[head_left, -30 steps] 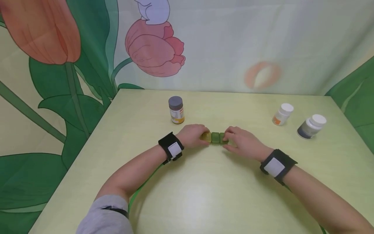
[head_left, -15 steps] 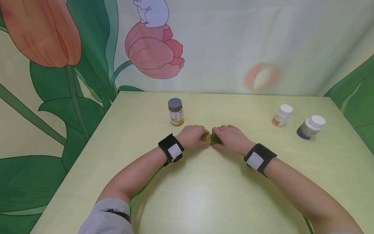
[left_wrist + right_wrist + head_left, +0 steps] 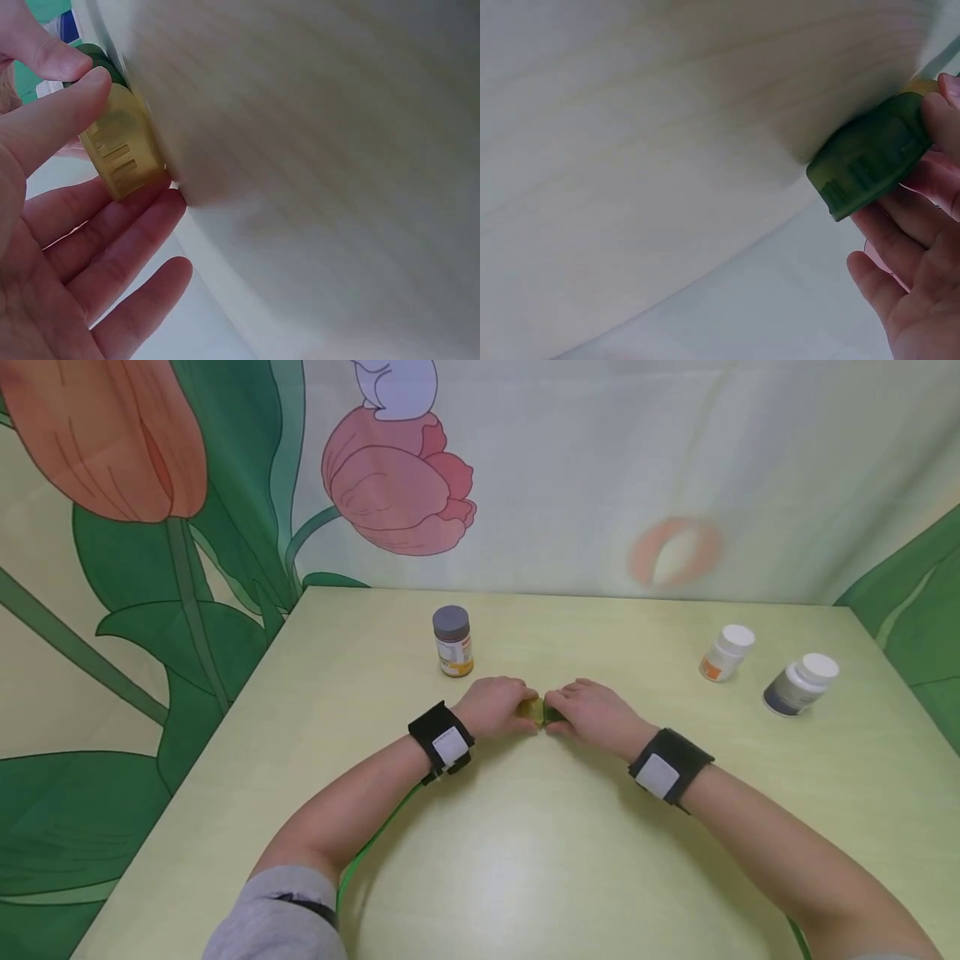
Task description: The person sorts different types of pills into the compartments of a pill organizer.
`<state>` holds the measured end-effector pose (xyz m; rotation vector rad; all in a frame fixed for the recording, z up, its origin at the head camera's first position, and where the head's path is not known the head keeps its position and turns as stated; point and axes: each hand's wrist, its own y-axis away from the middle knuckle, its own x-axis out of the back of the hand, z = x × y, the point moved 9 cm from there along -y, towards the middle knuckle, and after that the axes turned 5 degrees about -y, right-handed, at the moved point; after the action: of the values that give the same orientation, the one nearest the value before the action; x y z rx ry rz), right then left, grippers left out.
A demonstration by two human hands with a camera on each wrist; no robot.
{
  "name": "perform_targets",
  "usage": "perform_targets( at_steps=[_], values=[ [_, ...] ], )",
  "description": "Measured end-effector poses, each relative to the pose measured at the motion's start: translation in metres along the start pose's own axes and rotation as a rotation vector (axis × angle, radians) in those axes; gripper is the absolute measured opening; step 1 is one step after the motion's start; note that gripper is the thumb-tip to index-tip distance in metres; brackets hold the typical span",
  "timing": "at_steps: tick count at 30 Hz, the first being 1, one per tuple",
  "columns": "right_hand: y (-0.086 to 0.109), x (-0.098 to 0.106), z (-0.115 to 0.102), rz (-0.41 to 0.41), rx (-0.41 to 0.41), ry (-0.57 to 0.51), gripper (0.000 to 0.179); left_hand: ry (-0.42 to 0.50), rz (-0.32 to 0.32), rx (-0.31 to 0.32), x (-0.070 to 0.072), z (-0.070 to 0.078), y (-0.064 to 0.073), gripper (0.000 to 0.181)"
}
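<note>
Head view: a yellow piece point(image 3: 532, 711) and a green piece point(image 3: 553, 715) meet end to end at mid-table, yellow on the left, green on the right, their long axis running left to right, roughly in line with the far edge of the pale table point(image 3: 517, 877). The left hand point(image 3: 491, 708) pinches the yellow end between thumb and fingers; the right hand point(image 3: 596, 714) does the same with the green, the two hands just beside each other. Their grip hides much of both pieces, and I cannot tell whether these are joined or whether they touch the tabletop. Raised marks point(image 3: 120, 161) show on the yellow in the left wrist view, too dim to read. Just beyond the left hand stands a gray-capped bottle point(image 3: 453, 641); at far right stand a small white-capped bottle point(image 3: 726, 653) and a larger white-capped bottle point(image 3: 800, 685), the print on all three too small to make out. Black straps point(image 3: 442, 739) circle both wrists. A gray sleeve point(image 3: 277, 917) is cut off at the near left. Behind the table, a flowered backdrop point(image 3: 555, 485) carries a white animal point(image 3: 405, 389), its head lost past the upper edge.
</note>
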<state>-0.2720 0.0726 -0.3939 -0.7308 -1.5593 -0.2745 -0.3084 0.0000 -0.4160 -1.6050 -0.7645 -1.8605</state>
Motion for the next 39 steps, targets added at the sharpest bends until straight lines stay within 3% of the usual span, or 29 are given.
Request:
perform_targets(
  at_steps=[11, 18, 29, 33, 39],
  values=[
    [-0.004, 0.003, 0.012, -0.090, -0.106, -0.076, 0.023, 0.020, -0.001, 0.009, -0.001, -0.001, 0.001, 0.054],
    [-0.010, 0.010, 0.025, -0.085, -0.194, -0.119, 0.015, 0.010, 0.010, 0.014, 0.000, 0.001, 0.000, 0.053],
    [-0.024, 0.001, 0.055, -0.115, -0.311, -0.139, 0.019, -0.006, 0.013, 0.021, -0.002, 0.000, -0.002, 0.052],
    [-0.023, -0.003, 0.059, -0.121, -0.335, -0.160, 0.024, -0.011, 0.002, 0.032, -0.001, -0.001, -0.001, 0.053],
    [-0.009, -0.002, 0.062, -0.112, -0.402, -0.248, 0.046, -0.008, -0.002, 0.058, -0.001, -0.002, 0.000, 0.055]
  ],
)
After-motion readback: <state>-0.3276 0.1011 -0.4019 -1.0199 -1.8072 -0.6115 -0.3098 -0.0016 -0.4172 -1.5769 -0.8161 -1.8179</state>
